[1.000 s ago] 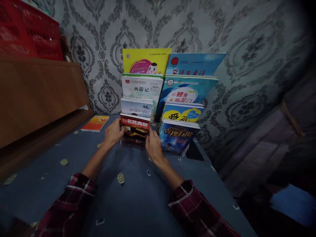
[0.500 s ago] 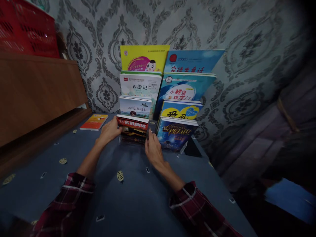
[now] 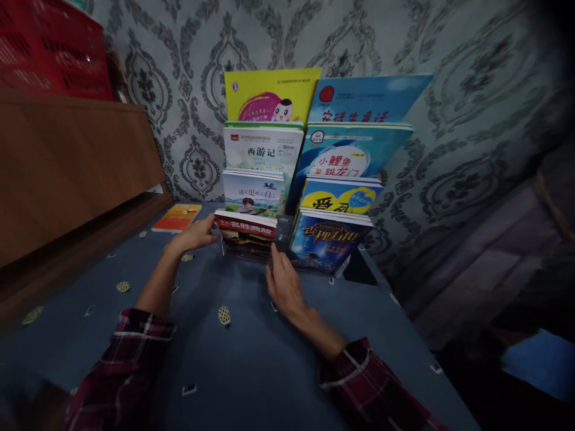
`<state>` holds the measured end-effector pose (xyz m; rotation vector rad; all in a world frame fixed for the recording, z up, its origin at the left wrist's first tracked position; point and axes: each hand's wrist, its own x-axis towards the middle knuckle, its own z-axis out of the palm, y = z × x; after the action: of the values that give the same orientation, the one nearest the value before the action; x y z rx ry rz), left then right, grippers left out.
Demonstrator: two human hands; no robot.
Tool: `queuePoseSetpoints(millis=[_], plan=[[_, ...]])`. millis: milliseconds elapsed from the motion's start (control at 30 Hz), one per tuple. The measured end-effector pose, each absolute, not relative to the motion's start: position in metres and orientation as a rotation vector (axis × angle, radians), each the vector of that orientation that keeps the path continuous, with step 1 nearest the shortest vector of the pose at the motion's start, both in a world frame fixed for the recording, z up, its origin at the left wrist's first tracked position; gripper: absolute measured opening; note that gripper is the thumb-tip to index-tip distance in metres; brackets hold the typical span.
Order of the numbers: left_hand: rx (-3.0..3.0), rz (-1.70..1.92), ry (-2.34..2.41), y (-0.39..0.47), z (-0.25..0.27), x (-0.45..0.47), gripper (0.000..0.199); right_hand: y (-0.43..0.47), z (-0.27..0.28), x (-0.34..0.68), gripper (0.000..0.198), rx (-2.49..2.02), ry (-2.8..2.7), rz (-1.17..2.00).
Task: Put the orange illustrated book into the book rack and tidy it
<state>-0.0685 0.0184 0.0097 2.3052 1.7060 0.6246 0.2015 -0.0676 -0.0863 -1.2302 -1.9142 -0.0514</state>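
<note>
Tiered book rack point(image 3: 281, 230) against wall – loose book point(image 3: 176, 216) flat on table point(image 3: 251, 359), left.

this looks like a room in a home, maybe a bedroom or a reading corner. the wall point(image 3: 188, 72) has grey wallpaper with big curly shapes. children's books point(image 3: 265, 149) with bright covers stand in rows on a stepped rack on a table point(image 3: 251, 359) with a blue cloth that has small dots. a wooden board point(image 3: 67, 161) stands at the left, with a red plastic crate point(image 3: 49, 54) on top. the light is dim.
</note>
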Motion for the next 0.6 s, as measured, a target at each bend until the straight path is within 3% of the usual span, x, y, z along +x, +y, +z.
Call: queuePoseSetpoints(millis=[133,300,600], plan=[[2.214,0.274,2.015,0.028,-0.006,-0.085,0.039,-0.073,-0.093,0.203,0.062,-1.191,-1.954,-0.067],[2.029,0.267,2.429,0.036,-0.036,-0.101,0.043,-0.081,-0.109,0.203,0.056,-1.236,-2.07,-0.03],[1.987,0.099,2.512,0.067,-0.051,-0.14,0.042,-0.082,-0.113,0.204,0.048,-1.281,-2.118,-0.009]])
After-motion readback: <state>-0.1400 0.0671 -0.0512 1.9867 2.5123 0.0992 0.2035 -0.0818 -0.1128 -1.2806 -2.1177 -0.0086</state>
